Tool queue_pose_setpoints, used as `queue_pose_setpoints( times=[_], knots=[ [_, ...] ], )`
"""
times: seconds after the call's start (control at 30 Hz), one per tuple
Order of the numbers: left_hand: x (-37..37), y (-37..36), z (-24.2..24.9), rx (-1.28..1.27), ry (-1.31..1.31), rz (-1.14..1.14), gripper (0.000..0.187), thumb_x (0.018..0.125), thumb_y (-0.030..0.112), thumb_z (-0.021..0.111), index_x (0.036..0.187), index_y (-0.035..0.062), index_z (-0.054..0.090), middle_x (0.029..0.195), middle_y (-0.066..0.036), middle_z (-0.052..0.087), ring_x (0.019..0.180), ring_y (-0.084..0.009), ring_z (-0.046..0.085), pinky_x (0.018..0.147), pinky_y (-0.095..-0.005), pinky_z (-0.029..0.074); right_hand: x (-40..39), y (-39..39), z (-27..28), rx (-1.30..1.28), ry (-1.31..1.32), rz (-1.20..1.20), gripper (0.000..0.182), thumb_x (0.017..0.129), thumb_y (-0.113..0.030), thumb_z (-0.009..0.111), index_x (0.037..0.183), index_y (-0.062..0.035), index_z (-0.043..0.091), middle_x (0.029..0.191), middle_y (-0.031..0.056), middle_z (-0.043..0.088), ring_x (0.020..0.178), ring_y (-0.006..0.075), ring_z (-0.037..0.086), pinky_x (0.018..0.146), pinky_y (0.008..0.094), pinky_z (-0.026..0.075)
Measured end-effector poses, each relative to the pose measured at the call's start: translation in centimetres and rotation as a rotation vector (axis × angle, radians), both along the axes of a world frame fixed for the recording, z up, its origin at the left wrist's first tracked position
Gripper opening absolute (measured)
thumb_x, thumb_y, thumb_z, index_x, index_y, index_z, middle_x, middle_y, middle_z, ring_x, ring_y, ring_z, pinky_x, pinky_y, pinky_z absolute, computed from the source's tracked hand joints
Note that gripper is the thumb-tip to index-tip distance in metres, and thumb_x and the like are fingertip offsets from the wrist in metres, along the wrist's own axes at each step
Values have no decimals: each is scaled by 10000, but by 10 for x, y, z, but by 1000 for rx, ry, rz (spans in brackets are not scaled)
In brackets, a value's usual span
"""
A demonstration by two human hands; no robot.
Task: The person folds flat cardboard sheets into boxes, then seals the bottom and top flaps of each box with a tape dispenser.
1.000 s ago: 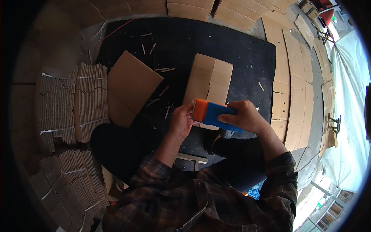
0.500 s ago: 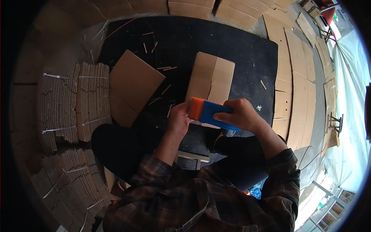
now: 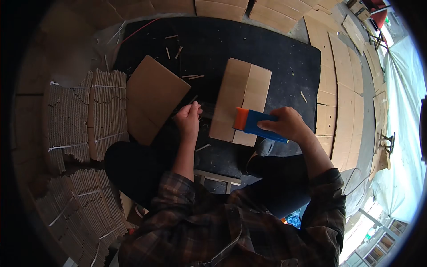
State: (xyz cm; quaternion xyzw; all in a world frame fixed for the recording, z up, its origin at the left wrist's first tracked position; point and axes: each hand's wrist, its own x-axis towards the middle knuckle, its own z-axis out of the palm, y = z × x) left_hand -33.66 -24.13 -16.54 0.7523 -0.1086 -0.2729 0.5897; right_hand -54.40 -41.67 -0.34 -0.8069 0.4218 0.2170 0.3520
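Note:
My right hand (image 3: 287, 125) grips a flat blue tool with an orange end (image 3: 260, 124); its exact kind I cannot make out. The tool is over the near right part of a closed cardboard box (image 3: 242, 93), whose top flaps meet along a seam. Left of that box, my left hand (image 3: 188, 116) is closed with its fingertips drawn together. Whatever they may pinch is too small to name. A thin wooden stick (image 3: 193, 99) lies just beyond its fingers. Beside my left hand, a flat cardboard sheet or box (image 3: 155, 91) lies at an angle.
Bundles of flattened cardboard (image 3: 109, 113) tied with white straps stand at my left. Several small sticks (image 3: 195, 77) are scattered over the black mat (image 3: 289, 58). Cardboard sheets (image 3: 347, 98) cover the floor at right. A wooden stool frame (image 3: 218, 177) shows between my legs.
My left hand has moved away from the tool's orange end, leftward and forward, and has closed. My right hand has shifted slightly right with the tool, uncovering the box's near edge.

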Motion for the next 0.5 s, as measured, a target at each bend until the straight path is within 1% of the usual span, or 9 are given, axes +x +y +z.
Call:
queue_pose_setpoints(
  times=[0.07, 0.2, 0.27, 0.3, 0.37, 0.4, 0.43, 0.47, 0.5],
  knots=[
    [1, -1, 1, -11, -17, 12, 249, 939, 204, 612, 867, -16, 701, 751, -42, 663, 649, -89, 611, 576, -233, 474, 4, -1, 1, 6, 48, -2, 544, 788, -525, 718, 991, -21, 730, 819, 137, 710, 761, 254, 708, 753, 349, 551],
    [4, 3, -15, 58, -80, -33, 268, 928, 206, 622, 834, -35, 693, 696, -42, 643, 627, -100, 595, 563, -251, 452, 10, 2, -8, -30, 69, 26, 557, 787, -544, 704, 994, -28, 732, 807, 130, 708, 750, 248, 706, 748, 347, 549],
    [4, 5, -27, 87, -97, -54, 277, 924, 210, 626, 819, -38, 690, 677, -44, 634, 623, -109, 593, 567, -263, 448, 14, 3, -13, -54, 140, 38, 572, 777, -574, 691, 987, -43, 737, 792, 118, 706, 738, 240, 703, 739, 349, 545],
    [4, 4, -34, 129, -95, -76, 273, 917, 221, 637, 834, -31, 700, 680, -51, 640, 637, -127, 601, 591, -274, 457, 14, 3, -15, -51, 142, 40, 572, 777, -574, 691, 987, -43, 737, 792, 118, 706, 738, 240, 703, 739, 349, 545],
    [1, 3, -61, 174, -92, -101, 270, 909, 232, 648, 849, -24, 710, 682, -57, 645, 650, -144, 609, 615, -285, 465, 14, 5, -19, -78, 132, 44, 583, 769, -597, 680, 978, -56, 741, 786, 109, 706, 736, 233, 701, 725, 348, 543],
    [-5, 1, -87, 147, 37, -75, 262, 901, 243, 659, 868, -10, 722, 704, -65, 657, 680, -153, 617, 653, -291, 473, 14, 5, -22, -76, 134, 42, 583, 769, -597, 680, 978, -56, 741, 786, 109, 706, 736, 233, 701, 725, 348, 543],
    [-11, -3, -95, 119, 165, -50, 257, 892, 253, 670, 888, 4, 734, 727, -72, 669, 709, -162, 626, 692, -297, 481, 14, 5, -24, -68, 143, 30, 580, 770, -598, 679, 982, -62, 742, 789, 107, 707, 744, 231, 702, 727, 347, 542],
    [-16, -2, -103, 182, 188, -135, 260, 880, 257, 686, 1015, 39, 730, 843, -82, 698, 803, -167, 642, 761, -295, 480, 13, 5, -26, -58, 152, 18, 577, 771, -600, 679, 985, -68, 742, 793, 105, 708, 752, 229, 702, 729, 347, 542],
    [-20, -3, -103, 183, 189, -136, 260, 880, 257, 686, 1015, 39, 730, 843, -82, 698, 803, -167, 642, 761, -295, 480, 13, 5, -27, -58, 153, 16, 577, 771, -600, 679, 985, -68, 742, 793, 105, 708, 752, 229, 702, 729, 347, 542]
  ],
)
